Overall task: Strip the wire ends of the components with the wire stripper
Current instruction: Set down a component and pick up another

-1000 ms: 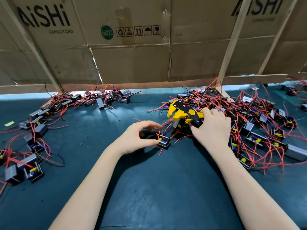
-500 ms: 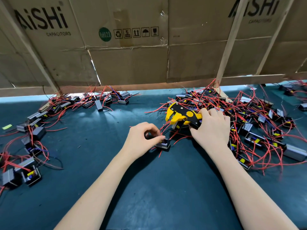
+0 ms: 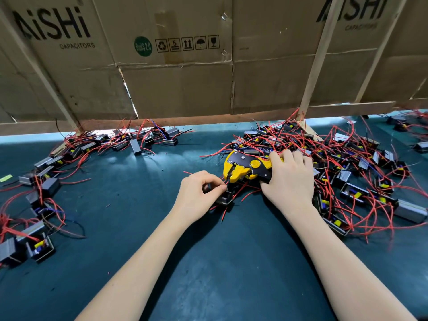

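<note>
A yellow and black wire stripper (image 3: 245, 167) lies over the near edge of the right-hand pile, jaws pointing left and down. My right hand (image 3: 288, 179) grips its handles. Just below the jaws a small black component (image 3: 224, 199) with red wires sits on the mat. My left hand (image 3: 196, 193) pinches one of its red wires between thumb and forefinger, right at the stripper's jaws. The wire tip itself is too small to make out.
A big tangle of components with red wires (image 3: 347, 172) fills the right of the dark green mat (image 3: 162, 239). Another row of components (image 3: 69, 158) curves along the left and back. A cardboard wall (image 3: 185, 66) with wooden struts closes the back.
My left hand has curled tighter onto the red wire and brought it up to the stripper's jaws. My right hand and the stripper have hardly moved.
</note>
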{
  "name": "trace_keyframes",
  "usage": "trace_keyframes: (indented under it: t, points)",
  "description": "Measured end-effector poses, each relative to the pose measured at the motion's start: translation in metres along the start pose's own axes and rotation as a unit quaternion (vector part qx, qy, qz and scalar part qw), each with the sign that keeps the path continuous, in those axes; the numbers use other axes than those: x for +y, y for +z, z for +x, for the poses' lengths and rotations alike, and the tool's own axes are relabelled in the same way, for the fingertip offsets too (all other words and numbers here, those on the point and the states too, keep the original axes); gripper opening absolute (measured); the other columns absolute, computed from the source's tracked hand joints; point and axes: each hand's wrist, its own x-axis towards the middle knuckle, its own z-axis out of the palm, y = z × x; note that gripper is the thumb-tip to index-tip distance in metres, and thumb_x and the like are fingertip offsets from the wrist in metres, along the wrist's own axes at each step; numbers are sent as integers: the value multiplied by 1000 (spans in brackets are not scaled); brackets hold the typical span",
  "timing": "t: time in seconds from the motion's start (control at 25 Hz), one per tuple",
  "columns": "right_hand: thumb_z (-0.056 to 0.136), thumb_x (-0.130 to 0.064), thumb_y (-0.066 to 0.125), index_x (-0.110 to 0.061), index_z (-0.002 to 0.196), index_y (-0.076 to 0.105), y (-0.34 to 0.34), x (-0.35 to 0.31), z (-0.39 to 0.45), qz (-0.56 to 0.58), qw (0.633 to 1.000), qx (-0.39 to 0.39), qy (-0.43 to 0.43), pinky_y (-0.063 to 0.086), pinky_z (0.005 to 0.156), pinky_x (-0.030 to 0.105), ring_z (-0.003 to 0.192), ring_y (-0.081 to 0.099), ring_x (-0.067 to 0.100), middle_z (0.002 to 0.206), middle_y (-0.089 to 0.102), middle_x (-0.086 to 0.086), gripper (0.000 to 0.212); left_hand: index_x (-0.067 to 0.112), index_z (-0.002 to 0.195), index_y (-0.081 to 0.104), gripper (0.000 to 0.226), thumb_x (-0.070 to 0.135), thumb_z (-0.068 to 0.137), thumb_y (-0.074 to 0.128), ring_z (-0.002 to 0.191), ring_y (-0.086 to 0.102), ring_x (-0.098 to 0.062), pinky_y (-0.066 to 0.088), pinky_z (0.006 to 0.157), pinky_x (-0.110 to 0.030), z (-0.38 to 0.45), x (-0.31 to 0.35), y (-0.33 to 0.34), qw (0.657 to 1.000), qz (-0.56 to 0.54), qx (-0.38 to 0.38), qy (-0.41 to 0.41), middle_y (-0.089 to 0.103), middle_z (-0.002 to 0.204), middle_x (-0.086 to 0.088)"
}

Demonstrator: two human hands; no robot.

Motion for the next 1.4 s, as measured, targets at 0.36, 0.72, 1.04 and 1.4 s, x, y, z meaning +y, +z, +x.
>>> trace_keyframes:
  t: [0.36,0.72,1.04,1.4]
  points:
    - [65,-40,78,-14,102,62,-4,-5,1,-7,1000,9,-26,32,86,41,96,54,30,96,62,6,48,20,70,71,15,18,85,74,61,52,-3,40,61,-12,0,-4,4,996,-66,-2,-54,66,68,12]
    - [73,-54,65,-22,87,59,-2,-4,5,8,999,-50,-19,31,86,39,90,61,24,88,65,-2,36,17,67,70,18,15,85,69,60,53,-4,42,60,-14,2,-6,3,990,-113,-23,-86,65,65,6]
    - [70,-49,73,-16,100,61,0,-3,1,21,1000,-1,0,30,88,41,98,56,30,100,63,6,46,11,73,72,13,13,85,68,67,57,-8,48,70,-26,2,-5,-3,991,-111,-20,-75,70,75,-4]
    - [71,-45,74,-15,112,59,2,2,1,31,999,-4,41,29,94,41,107,52,31,109,61,8,53,20,88,64,18,5,80,69,62,47,-7,40,68,-23,2,-11,-1,999,26,34,-7,59,85,8]
